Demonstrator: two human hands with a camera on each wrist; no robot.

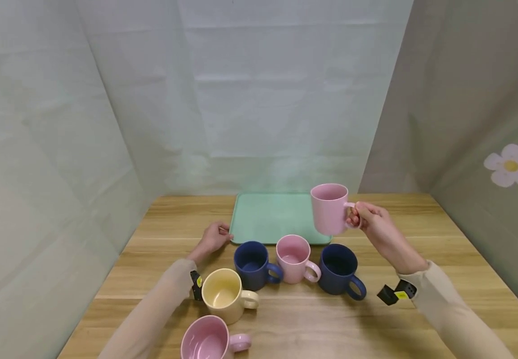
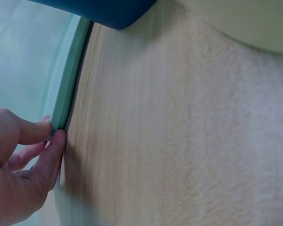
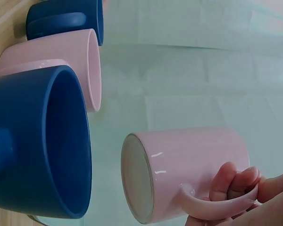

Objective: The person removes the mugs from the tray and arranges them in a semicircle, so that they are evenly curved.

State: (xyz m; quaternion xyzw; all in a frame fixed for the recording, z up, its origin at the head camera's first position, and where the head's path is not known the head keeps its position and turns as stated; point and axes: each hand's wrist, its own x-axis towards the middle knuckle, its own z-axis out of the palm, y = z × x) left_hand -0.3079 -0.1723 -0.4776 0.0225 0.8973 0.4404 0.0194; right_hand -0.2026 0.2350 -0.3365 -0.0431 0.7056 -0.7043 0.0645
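A pink mug (image 1: 328, 212) hangs upright in the air over the right part of a mint-green tray (image 1: 268, 219). My right hand (image 1: 378, 227) grips it by the handle, fingers curled through the loop; the right wrist view shows the underside of this pink mug (image 3: 179, 174). At the tray's front left corner, my left hand (image 1: 214, 238) pinches the rim between thumb and fingers. In the left wrist view, those fingers (image 2: 49, 155) lie against the tray edge (image 2: 68, 80). Nothing stands on the visible part of the tray.
In front of the tray stand a blue mug (image 1: 252, 267), a second pink mug (image 1: 293, 259) and another blue mug (image 1: 337, 269). Nearer, by my left forearm, are a yellow mug (image 1: 225, 294) and a third pink mug (image 1: 207, 341). Cloth walls (image 1: 268, 99) enclose the wooden table (image 1: 286, 329).
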